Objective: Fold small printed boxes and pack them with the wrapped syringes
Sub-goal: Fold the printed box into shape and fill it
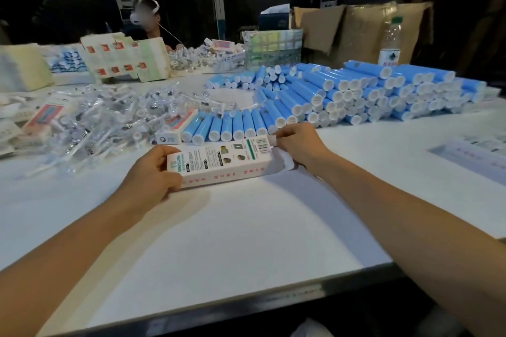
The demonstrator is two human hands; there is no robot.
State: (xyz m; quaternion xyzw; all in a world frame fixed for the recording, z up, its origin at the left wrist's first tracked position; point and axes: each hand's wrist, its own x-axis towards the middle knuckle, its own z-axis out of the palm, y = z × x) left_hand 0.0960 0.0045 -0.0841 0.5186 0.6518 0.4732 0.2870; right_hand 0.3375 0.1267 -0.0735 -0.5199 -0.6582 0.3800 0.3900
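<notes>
Head view: a long printed box (219,163) is held just above the white table (219,241), lying crosswise in front of the person, its barcode end toward the right. The left end of the box is gripped by the left hand (149,172), thumb curled over the top edge and fingers wrapped beneath. The right end is pinched by the right hand (297,142), whose fingertips are closed on the small end flap (273,141) beside the barcode; a white tab (286,163) is seen projecting below that end. Whether anything is inside the box cannot be told.

Behind the box, a row of blue tubes (227,126) with white caps is laid side by side, and a much larger stack of the same tubes (369,93) is piled to the right. To the left, a loose heap of clear-wrapped syringes (104,117) is spread over the table, with a small closed box (167,138) lying at its near edge. Flat printed carton sheets (123,57) are propped at the far side, where another person (147,22) is seated. A clear plastic bottle (391,41) is stood behind the tube stack, against brown cardboard (356,30).
</notes>
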